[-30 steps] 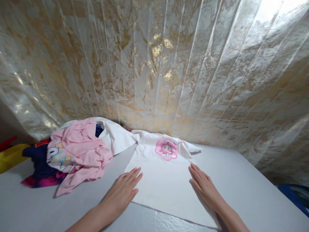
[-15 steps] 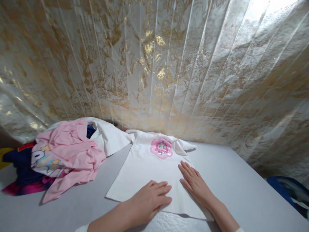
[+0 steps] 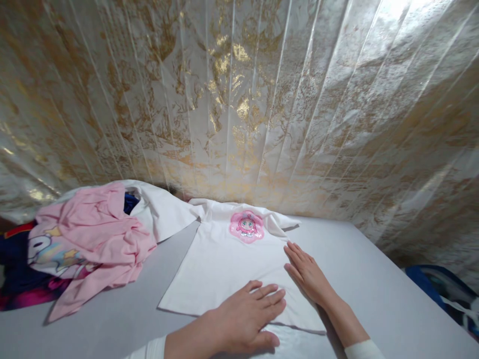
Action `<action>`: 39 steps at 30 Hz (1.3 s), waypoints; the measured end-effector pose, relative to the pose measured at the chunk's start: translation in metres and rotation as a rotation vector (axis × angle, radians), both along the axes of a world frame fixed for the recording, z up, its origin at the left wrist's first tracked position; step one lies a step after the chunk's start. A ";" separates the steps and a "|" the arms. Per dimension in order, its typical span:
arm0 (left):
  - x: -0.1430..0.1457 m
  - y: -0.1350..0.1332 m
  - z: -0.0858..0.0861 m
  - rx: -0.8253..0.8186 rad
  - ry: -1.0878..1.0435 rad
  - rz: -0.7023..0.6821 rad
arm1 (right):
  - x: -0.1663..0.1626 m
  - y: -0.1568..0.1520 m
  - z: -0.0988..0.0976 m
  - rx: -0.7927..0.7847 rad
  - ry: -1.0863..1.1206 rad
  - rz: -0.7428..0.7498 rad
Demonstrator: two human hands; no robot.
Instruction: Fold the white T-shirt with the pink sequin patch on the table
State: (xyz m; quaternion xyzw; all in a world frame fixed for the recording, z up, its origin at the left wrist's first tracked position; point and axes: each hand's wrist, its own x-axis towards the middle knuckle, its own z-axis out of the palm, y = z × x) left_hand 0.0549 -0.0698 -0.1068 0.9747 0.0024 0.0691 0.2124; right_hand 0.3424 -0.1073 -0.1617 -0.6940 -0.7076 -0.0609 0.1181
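A white T-shirt (image 3: 209, 269) lies spread out in front of me, its collar end toward the wall and its hem toward me. On its chest is a pink flower-shaped print (image 3: 246, 227) with a cartoon figure. My left hand (image 3: 251, 311) rests palm down over the lower middle of the shirt, fingers spread, thumb near the hem. Along the shirt's right edge lies my right hand (image 3: 307, 273), flat with its fingers stretched out toward the sleeve. Neither hand grips anything.
On the left is a heap of clothes with a pink top (image 3: 97, 224), a white garment (image 3: 164, 212) and dark blue cloth (image 3: 15, 259). A gold-patterned covering (image 3: 239, 99) rises behind the pale table (image 3: 374, 289). A blue-edged item (image 3: 430, 284) sits at far right.
My left hand has slid to the right across the lower shirt and spread its fingers more. My right hand has shifted slightly outward along the right edge. The view has turned a little.
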 end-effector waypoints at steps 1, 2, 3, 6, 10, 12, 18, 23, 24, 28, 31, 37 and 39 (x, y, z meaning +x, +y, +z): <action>0.000 -0.001 0.000 0.000 0.003 0.005 | 0.001 -0.001 0.001 0.018 0.012 -0.002; -0.001 -0.002 -0.001 0.005 0.005 0.010 | 0.001 -0.003 0.002 0.036 0.026 0.003; -0.001 -0.004 -0.003 0.016 0.006 0.011 | -0.001 -0.005 0.004 0.051 0.043 0.015; 0.000 -0.012 -0.010 0.077 -0.002 -0.008 | -0.015 -0.018 0.011 0.064 0.110 0.091; -0.004 -0.018 -0.011 0.103 -0.005 -0.033 | -0.042 -0.040 0.019 -0.015 0.186 0.187; -0.007 -0.016 -0.006 0.065 -0.010 -0.002 | -0.050 -0.047 0.021 -0.075 0.165 0.207; -0.014 0.007 -0.005 0.032 -0.025 0.154 | -0.033 -0.038 0.021 -0.182 0.034 0.103; -0.016 0.016 -0.013 0.016 -0.023 0.215 | -0.035 -0.032 0.023 -0.160 0.014 0.064; -0.016 0.016 -0.013 -0.005 -0.052 0.229 | -0.043 -0.033 0.025 -0.142 0.026 0.090; -0.015 0.013 -0.010 -0.109 -0.174 0.370 | -0.086 -0.038 0.041 -0.107 0.128 0.251; -0.014 0.014 -0.007 -0.119 -0.205 0.407 | -0.098 -0.031 0.046 -0.114 0.137 0.233; -0.019 0.011 -0.005 -0.064 -0.217 0.308 | -0.075 -0.011 0.026 -0.077 0.016 0.085; -0.019 0.002 0.000 -0.044 -0.197 0.226 | -0.073 -0.009 0.023 -0.089 -0.006 0.084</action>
